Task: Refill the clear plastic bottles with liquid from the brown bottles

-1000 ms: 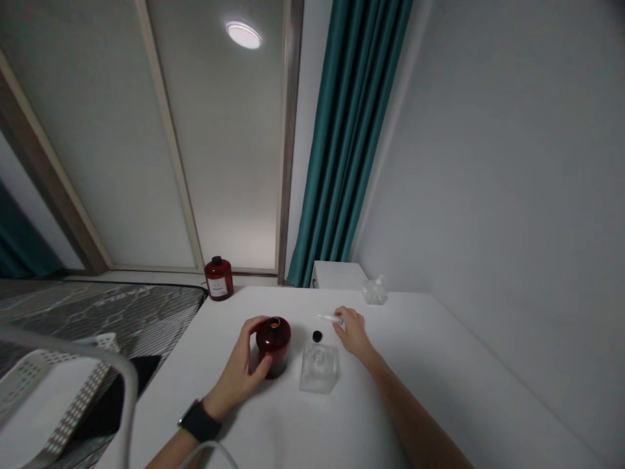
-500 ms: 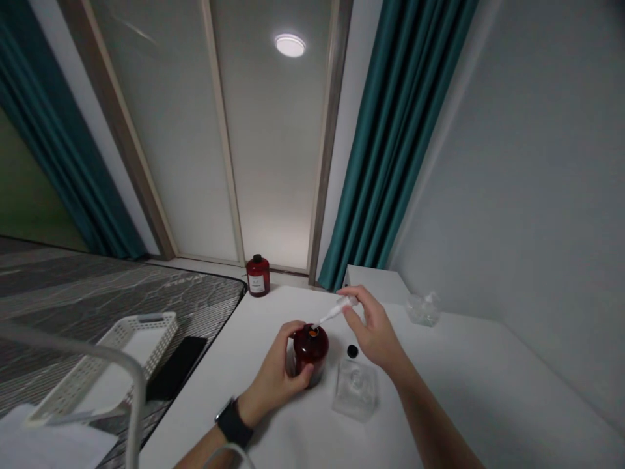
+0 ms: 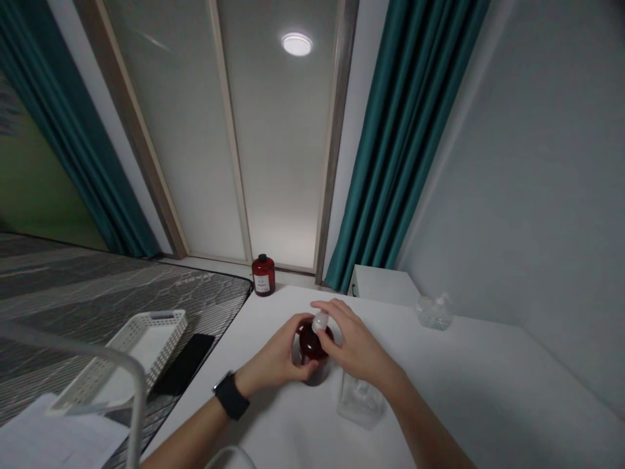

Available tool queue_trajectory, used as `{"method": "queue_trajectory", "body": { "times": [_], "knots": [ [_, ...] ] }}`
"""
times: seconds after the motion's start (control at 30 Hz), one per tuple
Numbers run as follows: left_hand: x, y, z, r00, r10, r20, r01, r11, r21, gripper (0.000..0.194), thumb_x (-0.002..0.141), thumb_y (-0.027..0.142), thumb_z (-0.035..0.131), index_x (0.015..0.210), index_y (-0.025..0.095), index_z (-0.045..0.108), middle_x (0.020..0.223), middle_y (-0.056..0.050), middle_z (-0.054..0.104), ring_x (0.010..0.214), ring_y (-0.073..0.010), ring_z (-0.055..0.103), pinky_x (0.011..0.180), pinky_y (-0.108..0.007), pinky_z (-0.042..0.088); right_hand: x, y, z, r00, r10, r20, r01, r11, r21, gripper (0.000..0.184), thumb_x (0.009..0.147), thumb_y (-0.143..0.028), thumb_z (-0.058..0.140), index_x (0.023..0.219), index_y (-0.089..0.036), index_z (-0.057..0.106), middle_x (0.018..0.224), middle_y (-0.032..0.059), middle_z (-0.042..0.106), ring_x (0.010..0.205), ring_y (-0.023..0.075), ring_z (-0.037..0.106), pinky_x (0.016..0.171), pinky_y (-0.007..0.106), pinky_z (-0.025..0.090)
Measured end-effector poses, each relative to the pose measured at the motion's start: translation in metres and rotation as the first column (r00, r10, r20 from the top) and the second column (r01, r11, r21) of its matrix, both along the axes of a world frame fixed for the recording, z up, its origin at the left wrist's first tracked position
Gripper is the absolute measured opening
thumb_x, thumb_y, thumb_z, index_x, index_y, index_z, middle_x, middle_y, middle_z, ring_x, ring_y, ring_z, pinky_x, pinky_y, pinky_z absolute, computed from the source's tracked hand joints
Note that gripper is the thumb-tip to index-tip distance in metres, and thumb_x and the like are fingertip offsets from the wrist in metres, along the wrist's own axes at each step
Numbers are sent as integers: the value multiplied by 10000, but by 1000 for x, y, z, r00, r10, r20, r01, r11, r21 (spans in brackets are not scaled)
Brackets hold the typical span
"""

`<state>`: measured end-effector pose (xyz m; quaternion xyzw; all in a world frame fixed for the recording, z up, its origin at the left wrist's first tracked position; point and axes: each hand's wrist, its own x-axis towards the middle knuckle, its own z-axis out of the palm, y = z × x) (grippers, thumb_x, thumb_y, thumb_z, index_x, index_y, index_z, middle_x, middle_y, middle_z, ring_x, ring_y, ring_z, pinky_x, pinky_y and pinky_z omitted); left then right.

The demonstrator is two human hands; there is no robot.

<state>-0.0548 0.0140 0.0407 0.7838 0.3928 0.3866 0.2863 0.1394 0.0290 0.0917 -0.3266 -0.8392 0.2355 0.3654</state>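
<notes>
My left hand (image 3: pixel 286 355) is wrapped around a dark red-brown bottle (image 3: pixel 312 343) that stands upright on the white table (image 3: pixel 293 430). On the bottle's mouth sits a whitish pump top (image 3: pixel 320 320), pinched between the thumb and fingers of my right hand (image 3: pixel 349 342). Its tube is out of sight inside the bottle. A clear square bottle (image 3: pixel 360 402) is just below my right hand and partly covered by it. I wear a black watch (image 3: pixel 231 395) on my left wrist.
A second red bottle (image 3: pixel 263 276) with a black cap stands at the far left corner. A clear pump bottle (image 3: pixel 434 311) is near the wall. Left of the table lie a white basket (image 3: pixel 178 322) and a black flat object (image 3: pixel 188 365). A pale curved bar (image 3: pixel 138 391) crosses the lower left.
The pump top has moved left and down; its tube has gone into the bottle. My right hand came with it, now covering the small black cap's spot.
</notes>
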Motion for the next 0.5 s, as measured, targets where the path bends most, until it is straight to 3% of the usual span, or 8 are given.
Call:
{"method": "queue_trajectory", "body": {
  "times": [0.2,0.3,0.5],
  "knots": [
    [10,10,-24,995,80,60,-84,994,69,647,724,174,702,1308,173,424,1278,-129,562,1175,-294,568,1034,-473,467,-1,11,-17,994,-52,-91,46,997,-62,436,838,-88,534,1249,-235,521,1174,69,575,1112,209,569,1014,391,450],
    [14,7,-36,983,154,100,-169,971,169,663,779,185,670,1370,184,369,1342,-147,511,1242,-304,523,1066,-501,440,-3,13,-22,991,-48,-128,42,998,-47,425,851,-93,528,1249,-241,527,1221,70,582,1169,205,552,1051,396,423],
    [21,1,-44,980,138,144,-169,958,233,599,855,208,616,1391,201,349,1371,-150,487,1269,-304,501,1078,-540,420,-4,11,-24,983,-101,-154,91,993,-70,385,834,-118,562,1199,-237,567,1192,72,625,1149,219,574,1035,422,436]
  ]
}}
